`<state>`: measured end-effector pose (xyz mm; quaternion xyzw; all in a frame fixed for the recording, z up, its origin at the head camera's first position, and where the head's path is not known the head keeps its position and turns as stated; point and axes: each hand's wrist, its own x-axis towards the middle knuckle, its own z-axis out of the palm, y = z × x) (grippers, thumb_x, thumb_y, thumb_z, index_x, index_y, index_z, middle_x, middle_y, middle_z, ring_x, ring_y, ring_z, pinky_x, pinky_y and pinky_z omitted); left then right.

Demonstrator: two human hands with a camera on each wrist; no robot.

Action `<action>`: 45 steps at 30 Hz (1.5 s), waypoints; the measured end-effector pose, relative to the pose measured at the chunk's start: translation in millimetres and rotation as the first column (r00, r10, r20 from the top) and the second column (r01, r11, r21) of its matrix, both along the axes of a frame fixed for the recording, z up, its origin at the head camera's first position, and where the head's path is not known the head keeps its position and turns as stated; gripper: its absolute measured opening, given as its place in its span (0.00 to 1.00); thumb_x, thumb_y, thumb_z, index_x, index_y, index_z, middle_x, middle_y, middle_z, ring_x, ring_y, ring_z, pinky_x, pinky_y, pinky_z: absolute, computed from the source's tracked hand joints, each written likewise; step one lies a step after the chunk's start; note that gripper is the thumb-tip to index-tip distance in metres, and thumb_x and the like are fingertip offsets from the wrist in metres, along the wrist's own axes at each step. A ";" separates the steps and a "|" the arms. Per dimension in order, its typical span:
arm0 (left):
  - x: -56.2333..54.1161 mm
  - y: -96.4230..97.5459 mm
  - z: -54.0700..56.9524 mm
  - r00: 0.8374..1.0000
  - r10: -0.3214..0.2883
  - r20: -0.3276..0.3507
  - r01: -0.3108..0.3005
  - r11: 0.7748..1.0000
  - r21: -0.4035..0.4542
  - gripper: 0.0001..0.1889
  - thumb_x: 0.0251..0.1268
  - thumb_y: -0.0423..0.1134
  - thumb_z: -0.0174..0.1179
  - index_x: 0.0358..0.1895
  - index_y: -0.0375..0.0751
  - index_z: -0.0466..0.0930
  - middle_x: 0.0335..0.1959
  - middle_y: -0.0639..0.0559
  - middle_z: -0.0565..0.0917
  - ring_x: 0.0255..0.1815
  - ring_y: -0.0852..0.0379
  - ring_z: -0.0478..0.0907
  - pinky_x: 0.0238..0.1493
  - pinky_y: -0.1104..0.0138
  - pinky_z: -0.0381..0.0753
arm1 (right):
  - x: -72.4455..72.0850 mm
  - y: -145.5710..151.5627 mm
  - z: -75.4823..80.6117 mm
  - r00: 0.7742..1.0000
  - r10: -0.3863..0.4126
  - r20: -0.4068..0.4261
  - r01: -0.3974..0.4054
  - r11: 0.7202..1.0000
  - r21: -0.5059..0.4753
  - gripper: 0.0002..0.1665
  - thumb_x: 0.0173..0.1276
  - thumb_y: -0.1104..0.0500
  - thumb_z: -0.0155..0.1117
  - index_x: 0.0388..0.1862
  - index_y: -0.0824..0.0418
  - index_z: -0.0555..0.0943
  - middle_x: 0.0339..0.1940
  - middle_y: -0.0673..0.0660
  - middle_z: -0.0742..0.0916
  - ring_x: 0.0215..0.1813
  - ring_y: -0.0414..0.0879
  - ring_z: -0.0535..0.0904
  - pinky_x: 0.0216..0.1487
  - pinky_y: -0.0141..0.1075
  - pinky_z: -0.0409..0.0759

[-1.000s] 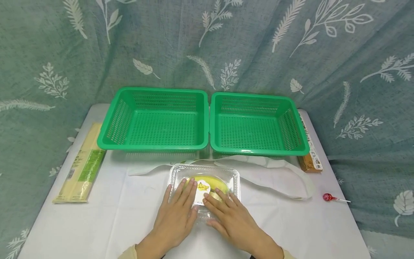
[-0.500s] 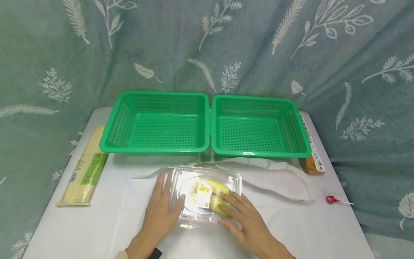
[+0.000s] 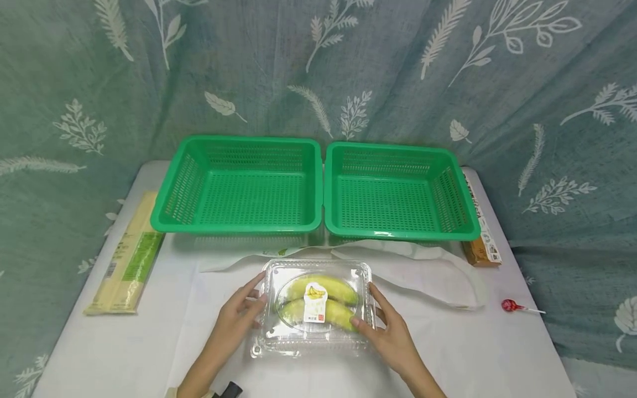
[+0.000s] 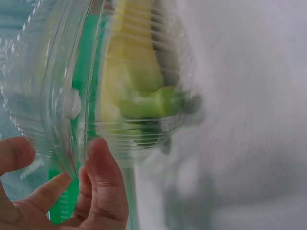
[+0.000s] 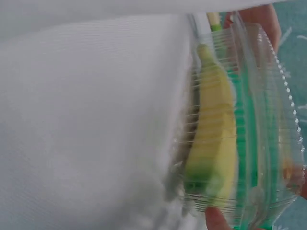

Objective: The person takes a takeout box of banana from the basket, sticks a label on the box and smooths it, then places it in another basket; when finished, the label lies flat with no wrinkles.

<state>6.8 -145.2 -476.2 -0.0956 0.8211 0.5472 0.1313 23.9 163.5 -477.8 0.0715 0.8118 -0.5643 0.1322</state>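
A clear plastic clamshell container [image 3: 278,331] is in front of me at the middle of the table, its lid down. Two yellow-green bananas [image 3: 340,313] lie inside, under a white label [image 3: 315,312] with a banana picture. My left hand [image 3: 233,320] holds the container's left side, and in the left wrist view its thumb and fingers are at the rim. On the opposite side my right hand [image 3: 393,331] grips the edge, thumb in front and fingers behind. Some fingertips of both hands are hidden by the container in the head view.
Two green plastic baskets [image 3: 236,228] [image 3: 398,236] stand side by side behind the container. A flat white strap-like cloth [image 3: 423,251] lies before them. At the left is a noodle packet [image 3: 126,271]; at the right, a brown-and-white box [image 3: 483,243] and a red lollipop [image 3: 510,305].
Both hands have gone from lying flat on the container's lid to holding its left and right sides. The label and bananas now show fully.
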 end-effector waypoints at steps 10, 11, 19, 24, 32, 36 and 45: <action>0.4 -3.6 1.1 0.999 -0.012 -0.045 0.012 1.000 -0.011 0.28 0.77 0.51 0.53 0.77 0.56 0.63 0.49 0.42 0.76 0.32 0.63 0.80 0.31 0.69 0.87 | -0.4 -2.0 0.1 0.999 -0.038 0.027 0.040 0.997 -0.071 0.50 0.60 0.50 0.76 0.79 0.43 0.63 0.81 0.60 0.65 0.73 0.68 0.70 0.54 0.40 0.88; 0.5 -3.9 0.6 0.999 -0.012 -0.044 0.012 1.000 -0.007 0.28 0.77 0.50 0.54 0.76 0.56 0.64 0.48 0.42 0.76 0.31 0.63 0.80 0.30 0.69 0.87 | -0.1 -1.9 0.3 0.999 -0.041 0.030 0.044 0.996 -0.078 0.50 0.60 0.50 0.76 0.79 0.42 0.63 0.81 0.60 0.65 0.73 0.68 0.71 0.54 0.41 0.88; 3.5 -4.8 3.3 1.000 0.001 -0.007 -0.001 0.999 0.033 0.28 0.75 0.50 0.57 0.75 0.57 0.66 0.45 0.44 0.76 0.28 0.62 0.78 0.29 0.67 0.87 | 6.1 0.3 4.5 0.997 -0.065 0.036 0.069 0.992 -0.107 0.49 0.58 0.52 0.78 0.77 0.46 0.66 0.79 0.59 0.69 0.66 0.60 0.79 0.49 0.35 0.88; 2.1 -2.3 14.0 0.990 -0.054 -0.127 0.067 0.993 0.096 0.28 0.76 0.44 0.57 0.76 0.54 0.65 0.43 0.44 0.75 0.26 0.64 0.78 0.26 0.66 0.86 | 6.7 9.2 26.0 0.996 -0.080 -0.049 0.078 0.996 -0.036 0.47 0.57 0.53 0.79 0.75 0.52 0.70 0.72 0.60 0.77 0.63 0.56 0.81 0.54 0.33 0.87; -14.4 14.1 46.8 0.913 -0.110 -0.392 0.206 0.955 0.211 0.30 0.74 0.30 0.54 0.77 0.46 0.61 0.44 0.45 0.72 0.32 0.67 0.79 0.25 0.64 0.87 | -19.2 44.8 88.7 0.990 -0.069 -0.126 0.079 0.994 0.078 0.39 0.60 0.56 0.77 0.71 0.51 0.75 0.65 0.54 0.83 0.50 0.39 0.84 0.44 0.29 0.85; -20.8 18.1 55.8 0.909 -0.073 -0.410 0.181 0.956 0.229 0.31 0.75 0.30 0.53 0.79 0.45 0.57 0.50 0.41 0.73 0.39 0.65 0.82 0.30 0.63 0.89 | -46.0 70.1 112.2 0.982 -0.066 -0.176 0.084 0.991 0.100 0.33 0.66 0.56 0.73 0.69 0.55 0.77 0.57 0.37 0.85 0.47 0.31 0.82 0.44 0.27 0.81; -20.0 11.8 42.8 0.982 -0.016 -0.188 0.050 0.983 0.174 0.30 0.77 0.40 0.55 0.77 0.53 0.57 0.54 0.38 0.76 0.44 0.59 0.84 0.35 0.66 0.89 | -131.1 126.1 140.7 0.973 -0.176 -0.146 0.197 0.970 0.140 0.39 0.70 0.41 0.65 0.77 0.47 0.67 0.54 0.37 0.78 0.32 0.27 0.73 0.45 0.41 0.80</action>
